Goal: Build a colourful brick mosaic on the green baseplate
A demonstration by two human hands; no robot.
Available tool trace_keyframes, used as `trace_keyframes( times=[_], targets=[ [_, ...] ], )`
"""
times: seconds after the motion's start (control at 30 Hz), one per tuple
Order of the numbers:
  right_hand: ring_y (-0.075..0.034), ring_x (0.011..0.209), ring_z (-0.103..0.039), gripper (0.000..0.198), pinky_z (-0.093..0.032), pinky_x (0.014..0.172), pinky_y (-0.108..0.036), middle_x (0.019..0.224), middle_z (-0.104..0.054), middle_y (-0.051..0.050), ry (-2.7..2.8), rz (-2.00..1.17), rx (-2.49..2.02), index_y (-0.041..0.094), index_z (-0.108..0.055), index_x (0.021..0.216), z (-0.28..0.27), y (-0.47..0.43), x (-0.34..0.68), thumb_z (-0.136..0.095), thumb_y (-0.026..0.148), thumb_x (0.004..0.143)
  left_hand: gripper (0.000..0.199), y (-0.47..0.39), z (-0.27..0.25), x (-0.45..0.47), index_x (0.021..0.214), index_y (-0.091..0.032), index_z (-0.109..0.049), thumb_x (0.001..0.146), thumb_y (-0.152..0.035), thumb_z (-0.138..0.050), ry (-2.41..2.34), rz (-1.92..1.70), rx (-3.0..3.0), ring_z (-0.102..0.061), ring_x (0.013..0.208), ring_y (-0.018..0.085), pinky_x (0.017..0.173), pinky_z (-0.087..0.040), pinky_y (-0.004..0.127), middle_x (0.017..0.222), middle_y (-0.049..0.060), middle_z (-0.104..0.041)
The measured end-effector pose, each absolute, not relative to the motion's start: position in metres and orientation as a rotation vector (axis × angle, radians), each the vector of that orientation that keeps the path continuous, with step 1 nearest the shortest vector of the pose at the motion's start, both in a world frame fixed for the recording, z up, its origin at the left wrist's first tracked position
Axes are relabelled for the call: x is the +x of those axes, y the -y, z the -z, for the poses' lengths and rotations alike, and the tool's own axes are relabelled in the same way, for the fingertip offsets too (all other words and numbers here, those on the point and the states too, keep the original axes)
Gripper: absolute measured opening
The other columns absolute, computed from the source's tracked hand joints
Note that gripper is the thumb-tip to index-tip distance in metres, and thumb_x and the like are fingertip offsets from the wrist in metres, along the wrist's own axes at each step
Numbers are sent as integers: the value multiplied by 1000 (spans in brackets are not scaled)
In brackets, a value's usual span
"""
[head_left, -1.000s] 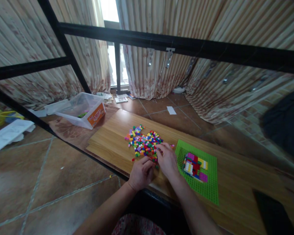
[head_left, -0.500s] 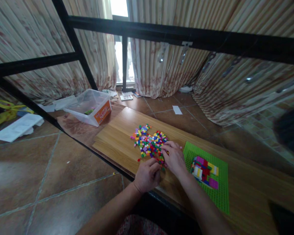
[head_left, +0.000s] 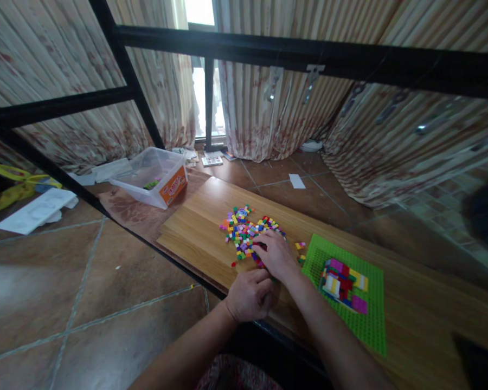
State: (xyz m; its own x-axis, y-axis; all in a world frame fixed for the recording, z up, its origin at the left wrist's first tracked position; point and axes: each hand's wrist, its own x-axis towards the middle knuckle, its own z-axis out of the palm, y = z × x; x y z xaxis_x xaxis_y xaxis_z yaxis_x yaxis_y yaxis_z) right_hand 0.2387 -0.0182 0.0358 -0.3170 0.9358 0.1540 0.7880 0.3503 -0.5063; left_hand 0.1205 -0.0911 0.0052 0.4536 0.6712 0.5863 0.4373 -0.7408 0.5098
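A heap of small coloured toy bricks point(head_left: 241, 234) lies on the wooden tabletop. My right hand point(head_left: 275, 254) reaches over the heap's right side, fingers curled down among the bricks; red shows by the fingertips, but whether a brick is pinched there is unclear. Close to the table's near edge, my left hand point(head_left: 252, 295) is closed, its fingers folded in, and anything inside is hidden. To the right sits a green baseplate point(head_left: 370, 325) carrying a built brick model point(head_left: 345, 286) in red, magenta, yellow, white and blue.
Several loose bricks point(head_left: 300, 245) lie between heap and baseplate. A clear plastic box point(head_left: 140, 189) with an orange label stands at the table's far left. Black metal bars point(head_left: 268, 47) cross beyond the table. White foam packaging point(head_left: 36, 210) rests on the tiled floor.
My right hand has moved left over the heap, uncovering loose bricks by the baseplate. My left hand stays closed near the edge, slightly lower. The whole view has shifted a little.
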Motion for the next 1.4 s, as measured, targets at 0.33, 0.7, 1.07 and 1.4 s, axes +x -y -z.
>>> trace_keyframes(
  times=[0.33,0.7,1.07,1.4],
  targets=[
    [-19,97,-52,18,-39,90,-32,99,-63,-5,2241,-442,-1456,22,-71,95,-42,18,234,-57,16,85,11,92,-2,118,67,-18,-53,73,-11,-46,-1010,-1095,2347,-50,61,12,55,-39,24,68,3,-53],
    [-20,90,-50,14,-40,80,-30,91,-58,-5,2602,-374,-1290,22,-71,86,-51,-4,223,-58,26,86,17,86,-8,116,73,-18,-58,78,-8,-46,-1032,-1056,2273,-59,68,14,60,-46,24,75,5,-61],
    [-20,93,-53,10,-43,86,-32,95,-62,-9,2566,-266,-1227,14,-65,88,-58,-3,218,-58,22,87,18,85,-9,116,77,-18,-62,79,-9,-47,-1060,-1026,2325,-63,68,15,62,-50,25,75,5,-64],
    [-20,102,-53,11,-41,94,-36,103,-61,-5,1787,-259,-1606,22,-62,92,-85,102,320,-51,24,92,17,84,-14,118,76,-19,-59,84,-13,-46,-1071,-939,2314,-61,69,13,63,-48,24,78,3,-61]
  ],
)
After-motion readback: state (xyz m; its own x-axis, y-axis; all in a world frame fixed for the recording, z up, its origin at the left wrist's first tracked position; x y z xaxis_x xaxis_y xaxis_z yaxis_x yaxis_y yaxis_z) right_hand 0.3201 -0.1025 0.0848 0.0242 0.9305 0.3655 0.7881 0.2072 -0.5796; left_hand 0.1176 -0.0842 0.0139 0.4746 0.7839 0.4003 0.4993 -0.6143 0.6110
